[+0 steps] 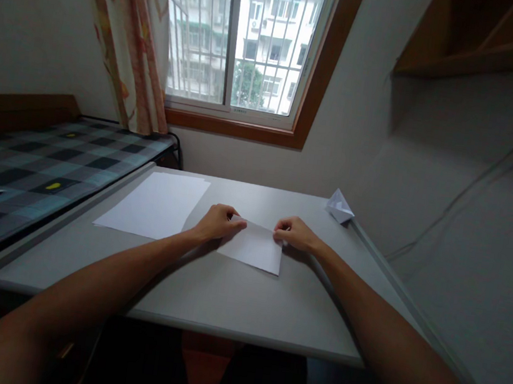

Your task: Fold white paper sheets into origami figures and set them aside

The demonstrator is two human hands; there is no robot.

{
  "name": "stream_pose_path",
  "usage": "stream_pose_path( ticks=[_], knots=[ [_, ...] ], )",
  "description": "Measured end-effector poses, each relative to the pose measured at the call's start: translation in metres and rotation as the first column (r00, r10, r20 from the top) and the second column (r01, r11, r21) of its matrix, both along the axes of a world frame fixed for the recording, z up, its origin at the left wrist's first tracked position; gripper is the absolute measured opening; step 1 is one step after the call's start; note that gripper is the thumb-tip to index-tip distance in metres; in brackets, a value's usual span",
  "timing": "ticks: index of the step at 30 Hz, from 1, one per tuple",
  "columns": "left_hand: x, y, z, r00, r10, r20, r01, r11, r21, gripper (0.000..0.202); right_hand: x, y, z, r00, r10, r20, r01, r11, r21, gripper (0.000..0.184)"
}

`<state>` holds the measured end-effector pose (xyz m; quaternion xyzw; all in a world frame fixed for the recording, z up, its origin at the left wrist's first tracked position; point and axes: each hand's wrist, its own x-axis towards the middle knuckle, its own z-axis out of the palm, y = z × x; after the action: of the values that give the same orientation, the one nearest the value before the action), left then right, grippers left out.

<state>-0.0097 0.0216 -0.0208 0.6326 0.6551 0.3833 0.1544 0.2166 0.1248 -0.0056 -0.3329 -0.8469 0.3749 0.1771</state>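
Your left hand point(222, 220) and right hand point(296, 230) each pinch a far corner of the small white paper point(253, 249), which is at the middle of the table point(232, 305), between the larger sheets point(155, 204) and the folded paper piece point(340, 208). You seem to be lining up its far edge; the next move probably calls for even corners.

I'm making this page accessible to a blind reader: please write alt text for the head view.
A person's left hand and right hand hold a piece of white paper near its far corners on a pale desk. Larger white sheets lie to the left, a folded paper boat sits near the desk's far right corner, and a barred window is beyond.
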Motion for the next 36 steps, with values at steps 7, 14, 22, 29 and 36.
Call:
stream_pose_path(
  ticks=[7, 14, 22, 29, 36],
  knots=[
    [0.011, 0.000, -0.004, 0.984, -0.164, -0.068, 0.162, 0.986, -0.039, 0.029, -0.014, -0.010, -0.008, 0.975, 0.224, 0.014, -0.217, 0.928, 0.303, 0.019],
    [0.003, 0.002, -0.005, 0.981, -0.125, -0.148, 0.130, 0.991, 0.025, 0.027, -0.018, -0.011, -0.012, 0.985, 0.173, 0.016, -0.173, 0.961, 0.215, 0.018],
    [0.002, 0.002, -0.001, 0.990, -0.136, -0.046, 0.135, 0.991, -0.024, 0.027, -0.013, -0.006, -0.011, 0.996, 0.090, 0.013, -0.091, 0.966, 0.242, 0.018],
    [0.000, 0.003, 0.000, 0.991, -0.068, 0.112, 0.074, 0.996, -0.048, 0.028, -0.008, 0.000, -0.009, 0.994, 0.088, -0.061, -0.069, 0.961, 0.267, 0.027],
    [-0.012, 0.008, 0.005, 0.865, 0.098, 0.491, -0.041, 0.991, -0.125, 0.023, 0.013, 0.019, 0.001, 0.945, 0.188, -0.266, -0.133, 0.968, 0.212, 0.044]
  ],
)
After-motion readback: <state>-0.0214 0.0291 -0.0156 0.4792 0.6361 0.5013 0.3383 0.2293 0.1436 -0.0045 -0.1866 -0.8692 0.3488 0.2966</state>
